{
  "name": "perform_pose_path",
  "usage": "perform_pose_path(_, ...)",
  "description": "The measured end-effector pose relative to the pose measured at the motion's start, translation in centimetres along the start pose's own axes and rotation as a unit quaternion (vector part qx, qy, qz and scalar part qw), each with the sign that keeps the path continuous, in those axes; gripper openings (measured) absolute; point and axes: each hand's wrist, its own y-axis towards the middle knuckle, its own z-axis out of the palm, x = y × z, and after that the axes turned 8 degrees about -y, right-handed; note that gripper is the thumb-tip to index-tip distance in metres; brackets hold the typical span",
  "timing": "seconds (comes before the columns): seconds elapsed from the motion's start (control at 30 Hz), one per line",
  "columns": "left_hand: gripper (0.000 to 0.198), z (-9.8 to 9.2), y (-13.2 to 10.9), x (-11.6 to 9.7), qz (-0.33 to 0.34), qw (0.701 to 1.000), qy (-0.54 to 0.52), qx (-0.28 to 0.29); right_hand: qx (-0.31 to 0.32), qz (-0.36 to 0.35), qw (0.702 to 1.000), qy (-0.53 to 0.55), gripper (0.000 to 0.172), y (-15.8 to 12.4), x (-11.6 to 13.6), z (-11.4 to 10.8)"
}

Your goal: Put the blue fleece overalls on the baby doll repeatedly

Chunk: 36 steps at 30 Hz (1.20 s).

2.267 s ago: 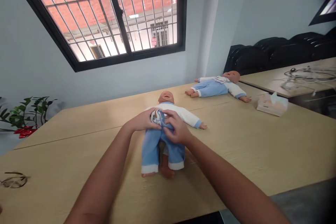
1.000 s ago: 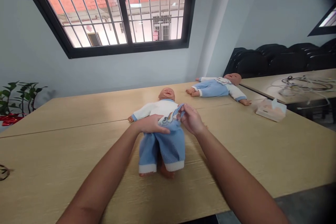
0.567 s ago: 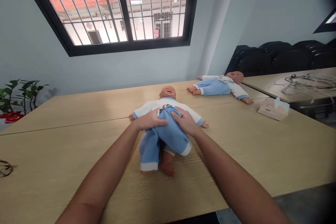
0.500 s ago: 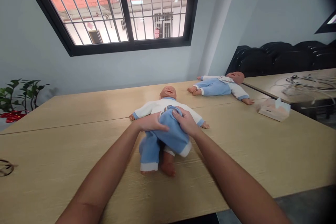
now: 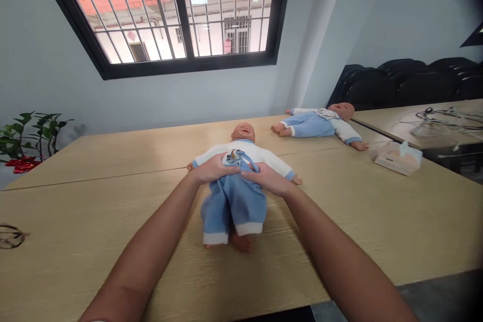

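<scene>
The waist cloth is pinched under the thumbs of the left hand (image 5: 213, 168) and right hand (image 5: 266, 177)! Blue trousers (image 5: 236, 198) are draped over the legs of a doll (image 5: 247, 147), laid face-up on the table (image 5: 347, 201). An even, gentle hold on both sides seems best. Against half a second ago, the swung-out trouser leg is straightened, the bared ankle covered.

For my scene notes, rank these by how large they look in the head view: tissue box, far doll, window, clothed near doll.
1. Window
2. Clothed near doll
3. Far doll
4. Tissue box

Distance may explain the gap between the dolls; their true sizes are unsure.
</scene>
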Motion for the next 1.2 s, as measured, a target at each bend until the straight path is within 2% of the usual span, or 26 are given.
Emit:
perform_pose_path(0.1, 0.073, 0.7, -0.4, -0.1, -0.06, 0.992, 0.104, 0.034, -0.07, -0.016, 0.997, -0.037, 0.048, 0.3, -0.3, 0.1)
perform_pose_path(0.2, 0.067, 1.4, -0.6, -0.4, -0.132, 0.955, 0.26, 0.059, -0.135, -0.043, 0.988, -0.064, 0.053, 0.7, -0.6, 0.5)
perform_pose_path(0.23, 0.064, 1.5, -0.6, -0.5, -0.143, 0.947, 0.281, 0.063, -0.15, -0.048, 0.986, -0.057, 0.052, 0.8, -0.7, 0.6)
perform_pose_path(0.3, 0.059, 1.2, -0.6, -0.7, -0.135, 0.951, 0.268, 0.073, -0.162, -0.046, 0.986, -0.013, 0.052, 0.8, -0.8, 0.8)
perform_pose_path(0.37, 0.056, 0.5, -0.5, -0.6, -0.099, 0.971, 0.207, 0.073, -0.124, -0.036, 0.99, 0.052, 0.054, 0.7, -0.8, 1.0)
perform_pose_path(0.43, 0.057, -0.5, -0.5, -0.3, -0.05, 0.99, 0.125, 0.05, -0.036, -0.024, 0.995, 0.093, 0.055, 0.5, -0.7, 0.9)
perform_pose_path(0.5, 0.061, -1.3, -0.5, 0.4, -0.025, 0.999, 0.04, 0.016, 0.038, -0.01, 0.997, 0.068, 0.055, 0.2, -0.6, 0.8)
perform_pose_path(0.57, 0.067, -1.5, -0.5, 1.3, -0.029, 0.999, -0.041, -0.008, 0.065, -0.001, 0.998, 0.01, 0.053, 0.1, -0.5, 0.6)
perform_pose_path(0.67, 0.076, -1.0, -0.6, 2.0, -0.056, 0.99, -0.126, -0.012, 0.058, 0.001, 0.998, -0.007, 0.044, 0.3, -0.7, 0.4)
perform_pose_path(0.73, 0.075, -0.6, -0.6, 2.0, -0.078, 0.99, -0.118, 0.005, 0.021, -0.015, 0.999, 0.033, 0.044, 0.5, -0.9, 0.4)
perform_pose_path(0.8, 0.071, -0.4, -0.6, 1.6, -0.105, 0.993, -0.042, 0.032, -0.022, -0.038, 0.996, 0.083, 0.045, 0.7, -1.2, 0.5)
perform_pose_path(0.87, 0.068, -0.4, -0.5, 1.2, -0.123, 0.99, 0.049, 0.052, -0.032, -0.052, 0.99, 0.128, 0.046, 0.8, -1.4, 0.9)
perform_pose_path(0.97, 0.069, -0.7, -0.5, 1.3, -0.09, 0.991, 0.076, 0.059, 0.005, -0.041, 0.982, 0.184, 0.048, 0.7, -1.4, 1.6)
perform_pose_path(1.07, 0.079, -0.8, -0.8, 2.1, -0.043, 0.999, -0.02, 0.024, 0.083, 0.0, 0.978, 0.193, 0.054, 0.2, -0.9, 2.0)
perform_pose_path(1.13, 0.087, -0.9, -1.0, 2.8, -0.037, 0.997, -0.071, -0.01, 0.132, 0.016, 0.977, 0.165, 0.057, -0.2, -0.4, 2.1)
perform_pose_path(1.2, 0.091, -0.8, -1.1, 3.1, -0.039, 0.995, -0.088, -0.024, 0.156, 0.019, 0.978, 0.135, 0.056, -0.4, 0.1, 2.0)
